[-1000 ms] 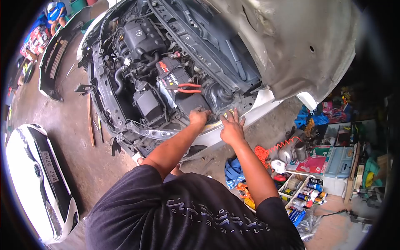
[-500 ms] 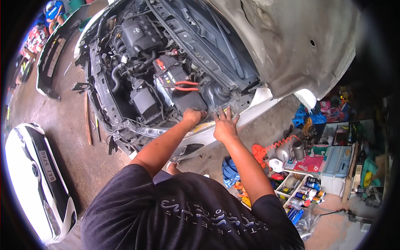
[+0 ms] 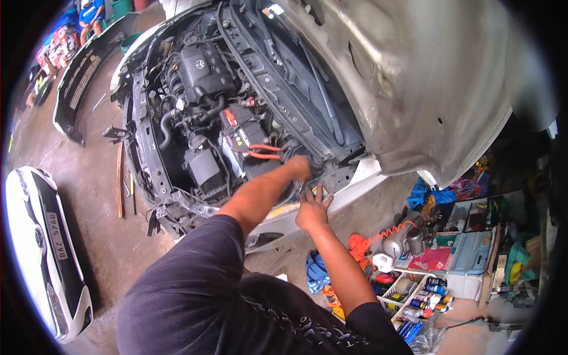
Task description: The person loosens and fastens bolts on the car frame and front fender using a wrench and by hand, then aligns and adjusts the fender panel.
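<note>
My left hand (image 3: pixel 300 168) is over the engine bay's side, near the strut tower; its fingers look curled, and whatever they hold is hidden. Just below it, my right hand (image 3: pixel 313 210) rests on the white fender (image 3: pixel 349 188), fingers spread towards the inner edge. Something thin and dark shows beside its fingers, too small to name. A yellowish strip (image 3: pixel 285 210) runs along the fender edge between my arms. Orange-handled pliers (image 3: pixel 264 148) lie on the car battery (image 3: pixel 241 127), close to my left hand.
The raised hood (image 3: pixel 426 89) is at upper right. A removed white bumper (image 3: pixel 41 236) lies on the floor at left, another bumper (image 3: pixel 77 83) behind it. Right of the car are an orange coiled air hose (image 3: pixel 384 235) and a crate of bottles (image 3: pixel 408 296). A person (image 3: pixel 90 15) sits far back.
My left hand has moved up and inward from the fender edge, towards the strut tower. My right hand stays at the fender edge. The view has shifted slightly.
</note>
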### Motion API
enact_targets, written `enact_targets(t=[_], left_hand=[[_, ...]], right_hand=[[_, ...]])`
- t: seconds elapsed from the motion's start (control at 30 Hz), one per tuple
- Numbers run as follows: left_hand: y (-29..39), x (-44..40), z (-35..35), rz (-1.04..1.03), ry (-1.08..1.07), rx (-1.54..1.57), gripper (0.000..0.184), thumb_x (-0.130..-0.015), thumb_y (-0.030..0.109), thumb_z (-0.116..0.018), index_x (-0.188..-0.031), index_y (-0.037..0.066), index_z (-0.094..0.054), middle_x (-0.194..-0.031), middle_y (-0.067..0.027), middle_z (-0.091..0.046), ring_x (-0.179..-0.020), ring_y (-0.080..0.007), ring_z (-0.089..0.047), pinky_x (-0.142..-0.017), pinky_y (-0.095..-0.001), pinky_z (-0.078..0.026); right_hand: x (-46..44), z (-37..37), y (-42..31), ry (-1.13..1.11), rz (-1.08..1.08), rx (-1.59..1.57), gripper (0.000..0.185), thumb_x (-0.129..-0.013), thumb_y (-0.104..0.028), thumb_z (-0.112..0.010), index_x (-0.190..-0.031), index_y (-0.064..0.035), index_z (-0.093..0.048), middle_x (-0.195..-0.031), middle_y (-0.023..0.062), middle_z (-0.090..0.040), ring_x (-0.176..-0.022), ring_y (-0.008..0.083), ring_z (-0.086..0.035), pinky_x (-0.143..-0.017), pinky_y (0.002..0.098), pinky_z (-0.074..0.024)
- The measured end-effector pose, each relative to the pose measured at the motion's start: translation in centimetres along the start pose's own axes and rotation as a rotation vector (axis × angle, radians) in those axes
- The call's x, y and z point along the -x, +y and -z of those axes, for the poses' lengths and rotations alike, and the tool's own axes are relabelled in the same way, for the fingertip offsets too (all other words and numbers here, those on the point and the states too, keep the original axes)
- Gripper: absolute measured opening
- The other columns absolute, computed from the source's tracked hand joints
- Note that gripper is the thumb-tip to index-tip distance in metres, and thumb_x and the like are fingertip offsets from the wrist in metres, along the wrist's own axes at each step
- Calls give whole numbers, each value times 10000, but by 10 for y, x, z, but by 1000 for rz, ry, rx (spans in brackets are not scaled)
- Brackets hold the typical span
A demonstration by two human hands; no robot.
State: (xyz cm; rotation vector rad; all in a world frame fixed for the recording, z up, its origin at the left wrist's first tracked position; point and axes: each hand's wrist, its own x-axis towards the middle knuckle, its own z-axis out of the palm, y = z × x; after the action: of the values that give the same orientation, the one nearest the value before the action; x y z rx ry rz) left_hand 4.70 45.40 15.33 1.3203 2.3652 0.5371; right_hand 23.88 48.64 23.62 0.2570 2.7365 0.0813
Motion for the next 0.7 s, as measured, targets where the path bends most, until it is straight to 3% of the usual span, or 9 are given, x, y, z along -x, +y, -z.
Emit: enact_targets(t=[0.07,0.13,0.2,0.3,0.33,0.53,0.6,0.67,0.7], left_hand=[[9,-11,12,73,7,-2,439,-907,433,-700,-970,9,-797,-918,-166,-780,-878,-335,-762,-822,-435,-592],[15,4,35,175,-219,293,419,-902,420,-693,-923,17,-807,-899,-163,-781,-917,-328,-762,-864,-442,-590],[19,22,36,134,-159,249,443,-910,418,-692,-849,-9,-797,-832,-161,-773,-857,-295,-772,-816,-423,-604],[4,36,23,346,-73,726,427,-962,353,-677,-864,-53,-766,-793,-192,-759,-723,-267,-774,-663,-394,-631],[3,47,19,345,-76,727,427,-962,353,-677,-864,-53,-766,-793,-192,-759,-723,-267,-774,-663,-394,-631],[17,108,-30,656,202,1487,306,-1046,225,-610,-960,-48,-718,-873,-157,-751,-685,-244,-757,-610,-368,-643],[23,123,-41,713,314,1754,229,-1056,212,-611,-1009,-6,-664,-857,-107,-717,-669,-204,-724,-558,-307,-618],[25,134,-46,738,351,1823,237,-1045,238,-642,-987,10,-678,-839,-87,-715,-658,-181,-708,-562,-291,-585],[22,140,-46,706,303,1672,243,-1038,250,-655,-964,21,-690,-822,-79,-711,-648,-166,-696,-560,-284,-559]], right_hand=[[-1,4,-1,-29,-26,-23,729,-794,-120,-626,-1494,34,-495,-1671,152,-326,-1587,459,-83,-1166,793,-48],[2,-5,-2,23,-6,-21,728,-791,-112,-624,-1492,38,-494,-1672,151,-327,-1587,464,-76,-1171,787,-36],[4,-5,-2,-5,-18,-43,726,-794,-108,-622,-1492,40,-491,-1673,152,-324,-1590,456,-72,-1183,771,-32],[3,-3,3,30,-15,-82,744,-806,-136,-657,-1505,42,-475,-1669,127,-333,-1603,402,-67,-1210,734,-13],[4,-3,3,28,-18,-82,744,-806,-136,-657,-1505,42,-475,-1669,127,-333,-1603,402,-67,-1210,734,-13],[5,3,1,-30,-3,-60,751,-813,-122,-645,-1529,13,-461,-1678,113,-330,-1602,411,-62,-1195,759,-11],[6,5,-4,4,2,-29,746,-811,-105,-621,-1536,-22,-462,-1657,126,-360,-1589,443,-97,-1187,772,-65],[6,11,-6,-23,5,-22,749,-822,-110,-614,-1548,-28,-448,-1660,124,-358,-1587,451,-96,-1184,775,-71],[6,13,-7,-47,5,-14,752,-832,-114,-608,-1559,-33,-433,-1662,123,-355,-1586,460,-95,-1182,778,-76]])
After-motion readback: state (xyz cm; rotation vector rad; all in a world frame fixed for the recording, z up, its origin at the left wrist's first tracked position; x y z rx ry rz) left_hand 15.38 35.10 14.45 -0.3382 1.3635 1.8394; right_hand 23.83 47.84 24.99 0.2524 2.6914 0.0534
